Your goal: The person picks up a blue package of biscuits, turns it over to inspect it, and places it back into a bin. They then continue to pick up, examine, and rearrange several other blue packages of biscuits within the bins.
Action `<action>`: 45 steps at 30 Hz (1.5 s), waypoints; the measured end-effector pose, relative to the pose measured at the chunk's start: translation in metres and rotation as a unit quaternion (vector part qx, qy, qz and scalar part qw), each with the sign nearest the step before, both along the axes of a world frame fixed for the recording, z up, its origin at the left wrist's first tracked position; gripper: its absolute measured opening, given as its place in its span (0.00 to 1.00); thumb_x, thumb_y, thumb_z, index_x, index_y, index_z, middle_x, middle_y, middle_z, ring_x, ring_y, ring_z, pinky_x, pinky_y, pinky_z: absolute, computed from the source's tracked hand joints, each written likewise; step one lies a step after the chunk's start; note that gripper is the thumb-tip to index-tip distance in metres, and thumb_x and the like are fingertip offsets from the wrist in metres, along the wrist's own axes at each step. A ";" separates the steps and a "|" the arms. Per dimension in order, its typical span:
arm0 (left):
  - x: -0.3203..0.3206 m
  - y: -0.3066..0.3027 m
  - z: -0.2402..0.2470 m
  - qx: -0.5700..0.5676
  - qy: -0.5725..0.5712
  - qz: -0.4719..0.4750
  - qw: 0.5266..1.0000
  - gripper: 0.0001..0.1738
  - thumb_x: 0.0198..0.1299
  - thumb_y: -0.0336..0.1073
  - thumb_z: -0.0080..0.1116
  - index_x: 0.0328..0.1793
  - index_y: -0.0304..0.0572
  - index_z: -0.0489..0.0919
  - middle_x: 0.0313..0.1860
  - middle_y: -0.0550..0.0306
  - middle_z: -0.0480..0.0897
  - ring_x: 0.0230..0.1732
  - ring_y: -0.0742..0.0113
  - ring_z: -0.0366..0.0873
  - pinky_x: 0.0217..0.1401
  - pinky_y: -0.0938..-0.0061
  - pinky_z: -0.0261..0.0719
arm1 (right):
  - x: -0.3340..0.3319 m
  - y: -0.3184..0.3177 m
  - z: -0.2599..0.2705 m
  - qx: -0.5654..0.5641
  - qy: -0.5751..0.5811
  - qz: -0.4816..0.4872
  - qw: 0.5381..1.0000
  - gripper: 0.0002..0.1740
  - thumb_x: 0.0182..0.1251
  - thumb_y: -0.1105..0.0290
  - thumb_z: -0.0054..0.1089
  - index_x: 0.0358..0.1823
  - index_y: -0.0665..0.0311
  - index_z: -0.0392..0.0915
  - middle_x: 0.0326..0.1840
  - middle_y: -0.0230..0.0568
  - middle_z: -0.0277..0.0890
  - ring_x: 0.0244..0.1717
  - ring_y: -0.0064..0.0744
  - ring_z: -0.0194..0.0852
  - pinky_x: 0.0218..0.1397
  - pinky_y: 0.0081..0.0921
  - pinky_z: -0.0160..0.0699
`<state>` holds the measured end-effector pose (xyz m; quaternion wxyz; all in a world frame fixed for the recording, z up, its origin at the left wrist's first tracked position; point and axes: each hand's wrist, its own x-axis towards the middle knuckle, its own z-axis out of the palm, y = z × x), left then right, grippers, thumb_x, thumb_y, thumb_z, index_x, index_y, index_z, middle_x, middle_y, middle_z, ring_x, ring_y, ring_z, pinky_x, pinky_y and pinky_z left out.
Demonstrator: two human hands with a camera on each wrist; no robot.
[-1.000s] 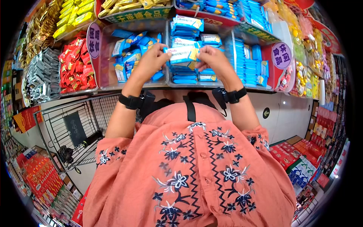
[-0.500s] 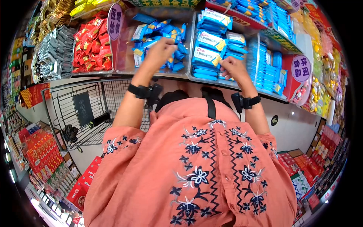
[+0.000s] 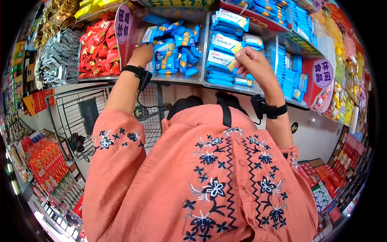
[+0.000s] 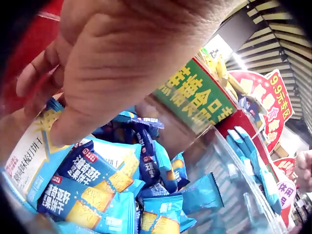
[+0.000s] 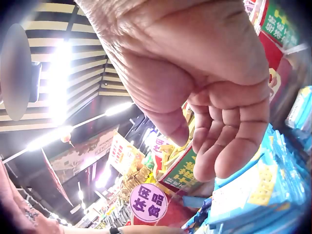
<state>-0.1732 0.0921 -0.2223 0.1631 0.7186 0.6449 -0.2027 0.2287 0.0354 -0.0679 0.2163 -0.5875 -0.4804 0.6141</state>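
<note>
My left hand (image 3: pixel 142 55) is at the left side of a clear bin (image 3: pixel 125 66) of jumbled blue biscuit packets (image 3: pixel 164 60). In the left wrist view its thumb and fingers pinch the top of a white-and-blue biscuit packet (image 4: pixel 30 158), with other dark blue packets (image 4: pixel 80 200) right beside it. My right hand (image 3: pixel 256 66) hovers at the right edge of a neat stack of white-and-blue biscuit packets (image 3: pixel 221 59) in the neighbouring bin. Its fingers are loosely bent and hold nothing, as the right wrist view shows.
Red packets (image 3: pixel 98 50) and silver packets (image 3: pixel 60 56) fill bins to the left. More blue packets (image 3: pixel 284 68) stand upright on the right, beside a round purple-lettered sign (image 3: pixel 322 72). A wire shopping cart (image 3: pixel 74 121) stands below the shelf on the left.
The left hand has moved left and down among the loose packets. The right hand has shifted slightly, staying beside the stack. Earlier both hands held a packet over the stack; it now lies there.
</note>
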 end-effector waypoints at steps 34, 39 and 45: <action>0.072 -0.053 0.180 0.073 -0.617 0.259 0.740 0.25 0.71 0.45 0.56 0.66 0.33 0.73 0.50 0.55 0.82 0.45 0.71 0.81 0.40 0.78 0.78 | -0.093 0.030 -0.003 -0.060 0.360 -0.054 0.929 0.15 0.73 0.65 0.56 0.51 0.71 0.71 0.45 0.48 0.80 0.41 0.38 0.86 0.39 0.31 0.87; 0.106 -0.073 0.165 -0.009 -0.698 0.293 0.653 0.22 0.71 0.44 0.57 0.61 0.34 0.74 0.46 0.58 0.81 0.43 0.73 0.81 0.40 0.79 0.80 | -0.084 0.025 -0.003 -0.060 0.414 -0.077 0.905 0.15 0.74 0.67 0.54 0.52 0.72 0.74 0.48 0.48 0.80 0.48 0.42 0.85 0.47 0.35 0.88; 0.110 -0.070 0.159 0.010 -0.719 0.303 0.626 0.14 0.71 0.42 0.57 0.51 0.39 0.79 0.39 0.63 0.81 0.38 0.77 0.79 0.39 0.80 0.79 | -0.073 0.021 -0.002 -0.031 0.376 -0.092 0.922 0.13 0.74 0.68 0.53 0.52 0.71 0.70 0.49 0.49 0.80 0.48 0.44 0.86 0.47 0.35 0.88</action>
